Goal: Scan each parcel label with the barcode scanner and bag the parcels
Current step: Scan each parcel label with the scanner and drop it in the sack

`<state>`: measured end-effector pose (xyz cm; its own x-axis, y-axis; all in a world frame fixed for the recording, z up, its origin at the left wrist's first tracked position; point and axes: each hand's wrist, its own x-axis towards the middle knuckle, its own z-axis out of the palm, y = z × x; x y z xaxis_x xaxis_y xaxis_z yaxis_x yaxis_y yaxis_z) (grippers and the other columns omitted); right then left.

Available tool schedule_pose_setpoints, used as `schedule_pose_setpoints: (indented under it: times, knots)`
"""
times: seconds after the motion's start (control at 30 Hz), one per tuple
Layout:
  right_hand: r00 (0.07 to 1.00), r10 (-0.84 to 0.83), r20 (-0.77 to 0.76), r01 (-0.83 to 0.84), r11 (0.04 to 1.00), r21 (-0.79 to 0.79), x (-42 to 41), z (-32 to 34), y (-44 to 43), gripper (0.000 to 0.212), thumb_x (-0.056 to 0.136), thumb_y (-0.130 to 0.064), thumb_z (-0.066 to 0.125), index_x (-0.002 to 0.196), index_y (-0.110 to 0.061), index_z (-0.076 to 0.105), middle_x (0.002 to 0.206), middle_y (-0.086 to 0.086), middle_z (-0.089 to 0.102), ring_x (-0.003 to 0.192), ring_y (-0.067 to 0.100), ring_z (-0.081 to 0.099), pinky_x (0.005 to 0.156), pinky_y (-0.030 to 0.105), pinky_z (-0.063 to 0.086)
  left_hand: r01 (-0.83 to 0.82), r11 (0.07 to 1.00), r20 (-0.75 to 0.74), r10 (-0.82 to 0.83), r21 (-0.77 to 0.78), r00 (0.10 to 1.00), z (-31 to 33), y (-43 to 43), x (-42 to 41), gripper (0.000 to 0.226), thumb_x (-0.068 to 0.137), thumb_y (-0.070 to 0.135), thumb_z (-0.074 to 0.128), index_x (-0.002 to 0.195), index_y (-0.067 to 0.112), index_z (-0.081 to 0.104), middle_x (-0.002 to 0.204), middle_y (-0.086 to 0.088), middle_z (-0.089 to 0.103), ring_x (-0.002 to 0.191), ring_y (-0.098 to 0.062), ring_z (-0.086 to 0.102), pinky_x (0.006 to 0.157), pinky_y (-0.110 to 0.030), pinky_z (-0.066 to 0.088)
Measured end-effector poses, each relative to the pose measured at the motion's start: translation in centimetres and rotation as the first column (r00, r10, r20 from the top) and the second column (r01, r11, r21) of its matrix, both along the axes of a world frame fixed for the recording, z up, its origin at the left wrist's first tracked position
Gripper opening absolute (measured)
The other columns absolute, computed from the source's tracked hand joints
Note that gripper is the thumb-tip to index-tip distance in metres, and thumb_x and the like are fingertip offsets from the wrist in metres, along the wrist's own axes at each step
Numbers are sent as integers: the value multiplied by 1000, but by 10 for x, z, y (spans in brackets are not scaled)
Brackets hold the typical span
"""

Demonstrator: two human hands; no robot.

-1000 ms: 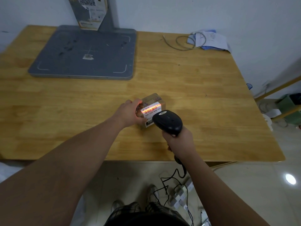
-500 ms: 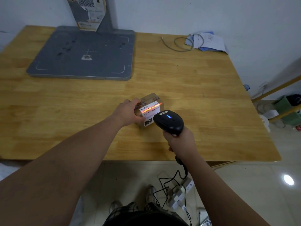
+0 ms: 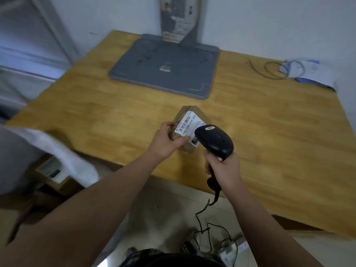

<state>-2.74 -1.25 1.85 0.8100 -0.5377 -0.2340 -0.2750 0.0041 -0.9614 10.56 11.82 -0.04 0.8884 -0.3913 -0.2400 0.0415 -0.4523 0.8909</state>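
Observation:
A small brown cardboard parcel with a white barcode label is tilted up off the wooden table, label facing me. My left hand grips its near left side, thumb on the label's lower edge. My right hand is closed on the handle of a black corded barcode scanner, whose head covers the label's right end. No scan light shows on the label. A white bag hangs at the table's near left edge.
A grey flat platform with an upright post stands at the back of the table. Papers and a coiled cable lie at the back right. A power strip and the scanner's cord are on the floor by my feet. Cardboard boxes sit under the bag.
The red scan line on the label has gone out. My left hand has lifted and tilted the parcel off the table. My view has swung left, bringing the white bag into sight.

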Motion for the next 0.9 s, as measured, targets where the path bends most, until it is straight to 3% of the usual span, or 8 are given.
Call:
schedule_pose_setpoints:
  times: [0.2, 0.27, 0.4, 0.47, 0.53, 0.63, 0.8, 0.9]
  knots:
    - [976, 210, 55, -215, 972, 94, 39, 2, 121, 21, 88, -12, 67, 69, -6, 61, 51, 5, 56, 46, 16, 54, 50, 22, 47, -274, 958, -126, 262, -89, 957, 0, 152, -12, 59, 88, 23, 68, 129, 24, 27, 114, -2, 57, 97, -13, 62, 76, -22, 54]
    - [969, 242, 44, -245, 963, 113, 48, -2, 163, 20, 88, -12, 67, 71, -4, 61, 52, 6, 56, 47, 16, 54, 50, 22, 47, -333, 938, -121, 321, -98, 939, -1, 201, -18, 57, 87, 21, 69, 126, 24, 27, 109, 3, 57, 95, -9, 62, 72, -16, 53]
    - [955, 294, -22, -289, 949, 129, 62, -19, 235, 16, 86, -16, 69, 77, -5, 62, 51, 0, 58, 48, 16, 56, 52, 24, 46, -421, 906, 39, 420, 29, 907, -3, 290, -25, 76, 65, 64, 72, 125, 30, 41, 122, -2, 53, 109, -14, 57, 93, -33, 51]
    - [947, 317, -51, -309, 942, 130, 65, -27, 262, 15, 86, -14, 70, 78, -3, 62, 51, 1, 58, 49, 16, 56, 52, 25, 47, -382, 897, 159, 354, 220, 922, -1, 330, -24, 84, 59, 72, 63, 130, 29, 49, 120, 0, 46, 113, -14, 48, 101, -32, 42]
    - [938, 336, -88, -326, 939, 113, 67, -33, 283, 18, 86, -12, 69, 73, -1, 63, 55, 8, 58, 51, 19, 56, 55, 28, 48, -292, 853, 232, 207, 433, 950, -3, 366, -18, 74, 69, 63, 67, 132, 27, 52, 120, -4, 44, 116, -21, 44, 103, -35, 39]
    - [937, 323, -134, -314, 946, 85, 70, -44, 306, 22, 86, -10, 67, 68, -1, 60, 57, 14, 56, 54, 24, 55, 58, 33, 48, -142, 670, 226, -39, 729, 973, -12, 395, -11, 66, 78, 56, 65, 135, 30, 48, 128, -7, 38, 120, -27, 39, 105, -38, 32]
    - [929, 312, -199, -310, 950, 42, 74, -59, 328, 14, 85, -8, 65, 88, 5, 62, 54, 11, 57, 52, 25, 55, 57, 36, 47, 3, 562, 228, -340, 827, 912, -43, 401, -10, 62, 81, 53, 62, 133, 23, 49, 135, -12, 37, 118, -30, 41, 98, -39, 35]
    - [931, 300, -210, -304, 953, 11, 75, -63, 329, 15, 85, -8, 65, 90, 6, 63, 55, 11, 59, 51, 23, 57, 57, 34, 49, -24, 375, 210, -464, 927, 861, -57, 406, -14, 61, 86, 51, 57, 137, 22, 40, 140, -12, 34, 125, -31, 37, 102, -40, 30]
